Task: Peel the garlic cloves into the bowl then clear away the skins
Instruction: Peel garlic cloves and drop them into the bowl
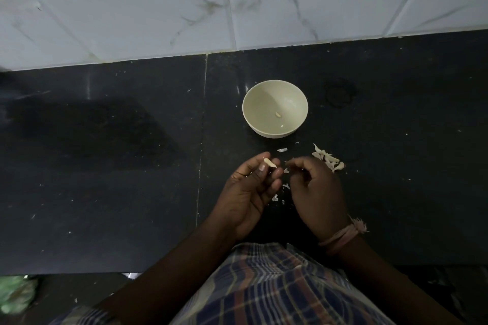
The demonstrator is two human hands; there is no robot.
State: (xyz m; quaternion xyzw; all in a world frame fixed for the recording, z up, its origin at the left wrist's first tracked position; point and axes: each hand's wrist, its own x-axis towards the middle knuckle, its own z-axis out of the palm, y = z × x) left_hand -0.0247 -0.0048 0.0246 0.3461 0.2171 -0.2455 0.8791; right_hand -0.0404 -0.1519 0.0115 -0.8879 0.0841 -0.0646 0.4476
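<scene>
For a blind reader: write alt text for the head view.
The left hand pinches a garlic clove over a dark counter, the right hand beside it. Beyond them stands a pale bowl holding one peeled clove; skins lie to the right.

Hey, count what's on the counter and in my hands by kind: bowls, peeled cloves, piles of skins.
Bowl: 1
Peeled clove: 2, one in the bowl, one in the left hand
Skin pile: 1, plus loose scraps
Total: 4
</scene>
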